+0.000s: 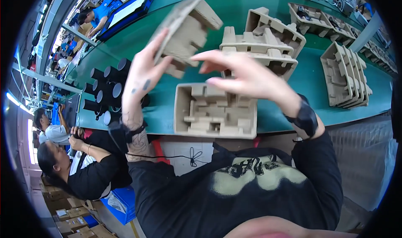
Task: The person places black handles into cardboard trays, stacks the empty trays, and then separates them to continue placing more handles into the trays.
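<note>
My left hand (144, 70) grips the side of a tan moulded-pulp packing tray (182, 41), raised and tilted above the table. My right hand (243, 72) is slightly blurred, thumb apart from its stretched fingers. Its fingertips are close to the tray's lower right edge; touching or not, I cannot tell. Nothing shows in its grasp. Below both hands another pulp tray (213, 131) lies with its hollows up at the table's near edge. Just behind my right hand sit several more pulp trays (261, 45), partly hidden by it.
Several dark cylindrical cups (111, 89) stand left of my left hand. A nested stack of pulp trays (343, 77) rests at the right, and filled trays (312, 18) line the far right of the green table (289, 108). A seated person (88, 171) is close on my left.
</note>
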Tool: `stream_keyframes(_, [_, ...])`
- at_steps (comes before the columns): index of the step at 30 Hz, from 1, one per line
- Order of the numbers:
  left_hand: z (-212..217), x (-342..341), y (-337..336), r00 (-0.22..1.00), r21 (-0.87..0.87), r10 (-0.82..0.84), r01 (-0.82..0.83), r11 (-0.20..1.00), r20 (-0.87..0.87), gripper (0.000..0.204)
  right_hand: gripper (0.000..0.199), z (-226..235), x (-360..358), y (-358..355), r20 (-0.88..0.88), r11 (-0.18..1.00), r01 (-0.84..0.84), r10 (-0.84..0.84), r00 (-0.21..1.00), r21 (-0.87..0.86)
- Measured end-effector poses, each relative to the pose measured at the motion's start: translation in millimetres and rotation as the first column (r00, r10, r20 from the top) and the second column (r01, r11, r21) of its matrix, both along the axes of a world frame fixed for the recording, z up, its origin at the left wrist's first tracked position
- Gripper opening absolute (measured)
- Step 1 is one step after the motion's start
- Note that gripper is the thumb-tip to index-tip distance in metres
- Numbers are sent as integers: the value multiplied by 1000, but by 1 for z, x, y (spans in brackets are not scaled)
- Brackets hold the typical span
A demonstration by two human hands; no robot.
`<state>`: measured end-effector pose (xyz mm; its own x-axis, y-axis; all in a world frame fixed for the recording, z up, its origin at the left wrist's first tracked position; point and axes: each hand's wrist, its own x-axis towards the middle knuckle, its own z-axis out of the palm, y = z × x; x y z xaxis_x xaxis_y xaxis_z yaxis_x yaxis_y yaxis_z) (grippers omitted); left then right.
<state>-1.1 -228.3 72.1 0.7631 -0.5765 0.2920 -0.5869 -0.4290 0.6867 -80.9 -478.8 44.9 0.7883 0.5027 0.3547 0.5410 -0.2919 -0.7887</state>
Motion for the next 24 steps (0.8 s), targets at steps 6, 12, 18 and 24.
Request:
stream_keyframes(6, [-7, 26, 31, 949, 280, 109, -195, 940, 295, 57, 68, -29, 23, -84, 584, 720, 508, -175, 792, -473])
stream_keyframes(12, [-81, 49, 58, 958, 644, -35, -163, 747, 283, 52, 65, -1, 22, -131, 467, 678, 680, -524, 713, -277])
stream_keyframes(18, [-34, -55, -14, 914, 362, -239, 113, 925, 327, 54, 50, 12, -82, -159, -95, 538, 839, -834, 544, 81])
stream_keyframes(24, [-86, -136, -51, 851, 483, -486, 347, 804, 199, 52, 31, -95, -169, -146, -602, 208, 966, -756, 257, 150])
